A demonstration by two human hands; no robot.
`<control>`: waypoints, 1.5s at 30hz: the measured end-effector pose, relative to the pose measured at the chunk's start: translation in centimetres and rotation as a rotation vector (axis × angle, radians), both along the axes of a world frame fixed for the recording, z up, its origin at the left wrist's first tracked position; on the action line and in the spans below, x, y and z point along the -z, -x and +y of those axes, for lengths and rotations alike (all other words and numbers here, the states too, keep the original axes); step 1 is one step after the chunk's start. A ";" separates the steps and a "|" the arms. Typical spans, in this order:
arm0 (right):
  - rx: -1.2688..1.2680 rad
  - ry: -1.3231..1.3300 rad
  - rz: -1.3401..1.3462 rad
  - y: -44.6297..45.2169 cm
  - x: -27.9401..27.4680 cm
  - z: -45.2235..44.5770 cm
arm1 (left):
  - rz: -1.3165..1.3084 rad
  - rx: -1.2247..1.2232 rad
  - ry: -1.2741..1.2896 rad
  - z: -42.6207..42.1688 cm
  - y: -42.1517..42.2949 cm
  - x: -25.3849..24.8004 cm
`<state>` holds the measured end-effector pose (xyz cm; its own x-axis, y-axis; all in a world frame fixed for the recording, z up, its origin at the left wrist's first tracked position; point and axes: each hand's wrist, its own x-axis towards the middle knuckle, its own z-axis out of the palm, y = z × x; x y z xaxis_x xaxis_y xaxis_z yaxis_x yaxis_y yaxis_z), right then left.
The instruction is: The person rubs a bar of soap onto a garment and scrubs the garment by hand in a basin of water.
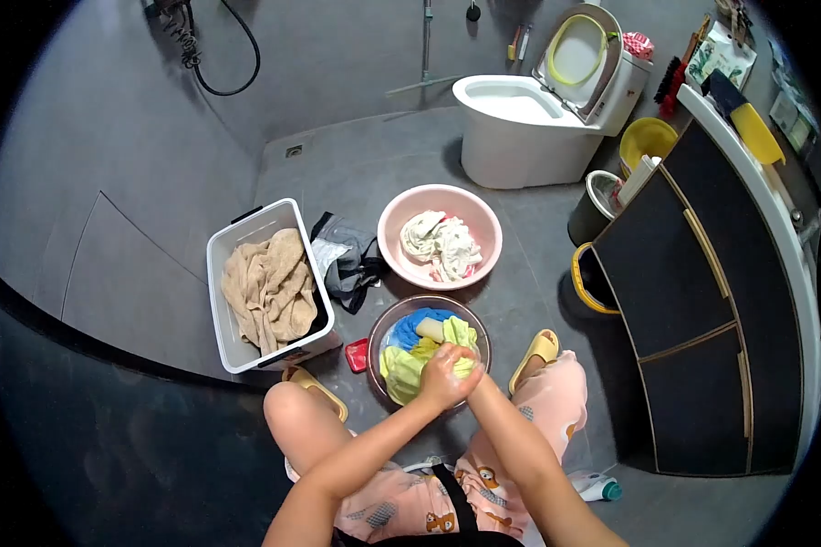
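Note:
Both my hands are together over the near right side of a brown basin. My left hand is closed around part of a yellow-green cloth. Partly hidden behind it, my right hand is closed too, pressed against the same bunched cloth. Also in the basin are a blue cloth and a darker yellow cloth. A pale block that looks like a bar of soap rests on top of the cloths.
A pink basin with white cloth stands beyond. To the left are a white tub with beige towels, dark clothing and a red soap box. Bins, a toilet and a dark cabinet stand right.

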<state>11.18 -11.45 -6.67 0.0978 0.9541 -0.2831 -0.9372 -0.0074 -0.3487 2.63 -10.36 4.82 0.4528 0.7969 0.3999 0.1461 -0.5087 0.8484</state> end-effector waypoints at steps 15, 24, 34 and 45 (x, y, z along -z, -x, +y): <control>-0.097 0.411 -0.220 1.8 -8.3 0.2 | 0.261 -0.317 0.063 7.2 1.9 4.3; 0.006 0.411 -0.352 -0.5 -5.7 -0.2 | 0.649 0.093 0.596 10.7 6.4 1.9; -0.022 0.566 -0.418 0.2 -6.7 -0.8 | 0.074 -0.109 0.348 3.0 1.9 3.0; -0.126 0.405 -0.103 2.6 -7.5 -0.3 | 0.156 -0.361 -0.160 4.5 1.3 2.7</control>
